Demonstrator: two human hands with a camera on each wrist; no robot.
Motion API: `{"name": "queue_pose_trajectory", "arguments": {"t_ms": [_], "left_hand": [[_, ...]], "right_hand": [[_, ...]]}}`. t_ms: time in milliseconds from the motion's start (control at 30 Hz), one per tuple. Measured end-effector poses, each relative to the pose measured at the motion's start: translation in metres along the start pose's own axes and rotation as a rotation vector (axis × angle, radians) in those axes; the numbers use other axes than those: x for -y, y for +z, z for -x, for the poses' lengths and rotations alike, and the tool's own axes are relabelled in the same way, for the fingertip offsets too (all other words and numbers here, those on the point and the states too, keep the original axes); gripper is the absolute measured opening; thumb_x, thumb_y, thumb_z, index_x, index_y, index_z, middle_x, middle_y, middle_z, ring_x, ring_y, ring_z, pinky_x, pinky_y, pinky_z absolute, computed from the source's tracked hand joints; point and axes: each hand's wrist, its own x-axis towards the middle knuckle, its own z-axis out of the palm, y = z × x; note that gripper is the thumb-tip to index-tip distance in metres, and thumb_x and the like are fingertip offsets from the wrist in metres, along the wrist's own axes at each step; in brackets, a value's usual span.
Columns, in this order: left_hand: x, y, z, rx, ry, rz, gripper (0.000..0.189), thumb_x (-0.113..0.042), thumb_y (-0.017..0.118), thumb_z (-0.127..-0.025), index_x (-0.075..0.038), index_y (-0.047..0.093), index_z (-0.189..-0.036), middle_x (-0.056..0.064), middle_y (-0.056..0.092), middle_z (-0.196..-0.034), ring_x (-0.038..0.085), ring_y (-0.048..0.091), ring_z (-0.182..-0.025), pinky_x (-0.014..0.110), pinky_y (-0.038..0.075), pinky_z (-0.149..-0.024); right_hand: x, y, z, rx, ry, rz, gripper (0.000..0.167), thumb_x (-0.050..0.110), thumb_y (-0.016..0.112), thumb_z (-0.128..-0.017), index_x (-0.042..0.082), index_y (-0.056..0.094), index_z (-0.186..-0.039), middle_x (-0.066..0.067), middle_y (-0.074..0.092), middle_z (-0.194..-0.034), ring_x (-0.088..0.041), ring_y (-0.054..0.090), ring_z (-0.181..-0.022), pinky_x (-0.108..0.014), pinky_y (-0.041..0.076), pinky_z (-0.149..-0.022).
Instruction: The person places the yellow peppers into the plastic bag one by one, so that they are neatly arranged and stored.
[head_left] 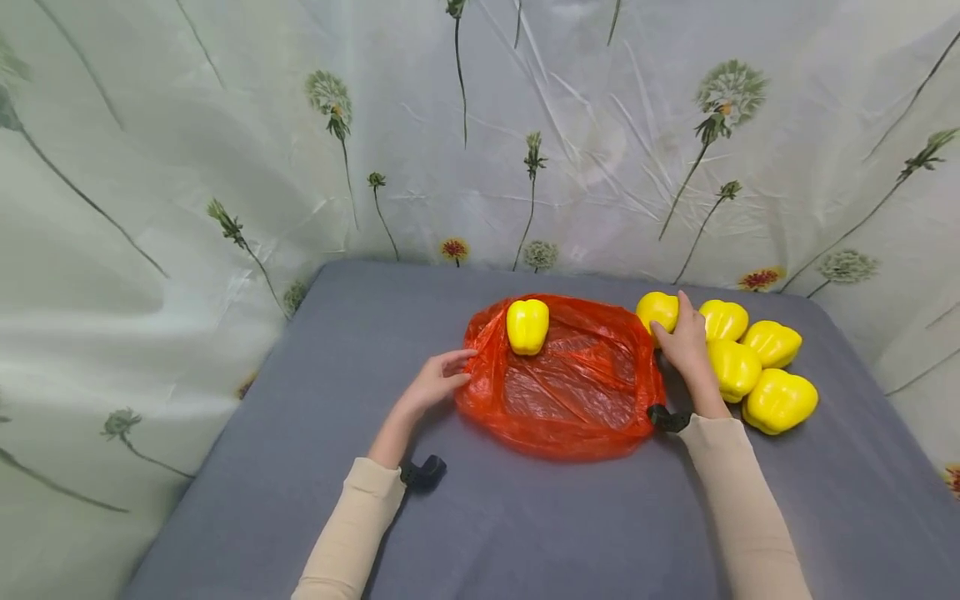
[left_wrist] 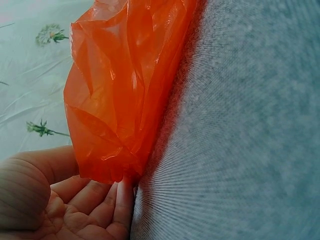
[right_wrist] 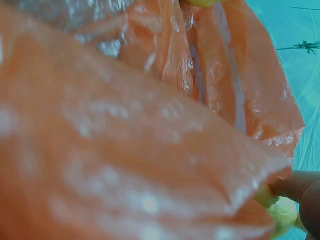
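Note:
A red plastic bag lies on the grey table with its mouth spread wide. One yellow bell pepper is inside, near the bag's far left side. My left hand touches the bag's left edge, thumb and fingers apart; in the left wrist view the orange-looking plastic covers the fingertips. Just beyond the bag's right edge, my right hand grips another yellow bell pepper between thumb and fingers. The bag blocks most of the right wrist view, where the held pepper shows only partly.
Several yellow bell peppers sit in a group on the right, close beside my right forearm. The grey table ends at a curtain printed with dandelions. Each wrist wears a black camera mount.

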Motion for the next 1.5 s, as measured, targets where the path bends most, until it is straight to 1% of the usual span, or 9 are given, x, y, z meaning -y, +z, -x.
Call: {"name": "queue_pose_trajectory", "arguments": {"t_ms": [233, 467, 767, 1000, 1167, 1233, 1367, 1433, 1500], "left_hand": [[0.002, -0.005, 0.0, 0.001, -0.009, -0.029, 0.046, -0.005, 0.054, -0.09, -0.003, 0.047, -0.136, 0.021, 0.05, -0.137, 0.037, 0.051, -0.125, 0.046, 0.044, -0.103], [0.005, -0.003, 0.001, -0.002, -0.024, -0.005, 0.046, -0.005, 0.054, -0.09, -0.004, 0.048, -0.136, 0.021, 0.052, -0.136, 0.036, 0.052, -0.124, 0.045, 0.046, -0.102], [0.002, -0.002, 0.001, 0.004, 0.005, -0.006, 0.046, -0.005, 0.054, -0.09, -0.002, 0.047, -0.136, 0.022, 0.051, -0.137, 0.038, 0.051, -0.125, 0.047, 0.044, -0.104], [0.002, 0.0, 0.0, 0.008, -0.012, -0.003, 0.046, -0.005, 0.054, -0.09, -0.003, 0.047, -0.136, 0.022, 0.051, -0.137, 0.037, 0.051, -0.125, 0.046, 0.044, -0.103], [0.003, 0.001, 0.001, 0.006, -0.021, 0.0, 0.046, -0.005, 0.054, -0.09, -0.004, 0.048, -0.136, 0.02, 0.051, -0.137, 0.036, 0.052, -0.124, 0.046, 0.045, -0.103], [0.002, 0.001, 0.0, 0.006, -0.013, 0.0, 0.046, -0.005, 0.054, -0.091, -0.002, 0.047, -0.136, 0.021, 0.051, -0.137, 0.037, 0.052, -0.124, 0.046, 0.045, -0.102], [-0.015, 0.0, 0.009, 0.014, -0.01, 0.004, 0.046, -0.002, 0.053, -0.091, 0.002, 0.045, -0.136, 0.025, 0.049, -0.137, 0.04, 0.05, -0.125, 0.048, 0.044, -0.103], [-0.025, -0.001, 0.014, 0.02, -0.014, 0.007, 0.046, 0.0, 0.052, -0.09, 0.005, 0.044, -0.136, 0.026, 0.048, -0.137, 0.041, 0.049, -0.125, 0.048, 0.043, -0.104], [-0.033, -0.001, 0.017, 0.026, -0.021, 0.007, 0.046, 0.001, 0.051, -0.09, 0.006, 0.043, -0.136, 0.027, 0.047, -0.138, 0.042, 0.049, -0.126, 0.048, 0.043, -0.104]], "right_hand": [[0.0, 0.011, 0.002, -0.062, -0.048, -0.06, 0.073, 0.013, 0.054, -0.091, 0.002, 0.011, -0.149, -0.037, 0.029, -0.141, -0.051, 0.028, -0.13, -0.063, 0.026, -0.108], [-0.002, 0.013, 0.005, -0.119, -0.084, -0.069, 0.069, 0.012, 0.057, -0.089, 0.004, 0.021, -0.147, -0.032, 0.034, -0.142, -0.049, 0.031, -0.129, -0.063, 0.027, -0.107], [0.0, 0.01, 0.01, -0.203, -0.092, -0.091, 0.068, 0.01, 0.06, -0.088, 0.006, 0.026, -0.147, -0.028, 0.036, -0.142, -0.046, 0.032, -0.129, -0.061, 0.027, -0.108], [0.001, 0.007, 0.018, -0.248, -0.099, -0.137, 0.067, 0.01, 0.06, -0.088, 0.007, 0.027, -0.146, -0.026, 0.037, -0.143, -0.044, 0.032, -0.129, -0.061, 0.027, -0.107], [0.003, 0.006, 0.02, -0.298, -0.118, -0.166, 0.067, 0.01, 0.061, -0.087, 0.008, 0.029, -0.146, -0.027, 0.039, -0.139, -0.042, 0.036, -0.122, -0.057, 0.032, -0.101], [0.005, 0.005, 0.021, -0.323, -0.13, -0.167, 0.066, 0.01, 0.061, -0.087, 0.007, 0.03, -0.145, -0.028, 0.04, -0.137, -0.041, 0.039, -0.118, -0.049, 0.037, -0.092], [0.008, 0.004, 0.024, -0.351, -0.135, -0.179, 0.067, 0.01, 0.061, -0.087, 0.009, 0.03, -0.146, -0.027, 0.039, -0.137, -0.037, 0.041, -0.115, -0.025, 0.037, -0.081], [0.009, 0.003, 0.025, -0.362, -0.136, -0.191, 0.067, 0.01, 0.061, -0.087, 0.01, 0.029, -0.146, -0.027, 0.037, -0.138, -0.037, 0.043, -0.115, -0.025, 0.044, -0.083], [0.011, 0.002, 0.027, -0.372, -0.136, -0.207, 0.067, 0.01, 0.061, -0.087, 0.011, 0.029, -0.147, -0.026, 0.036, -0.138, -0.037, 0.044, -0.117, -0.036, 0.051, -0.089]]}}
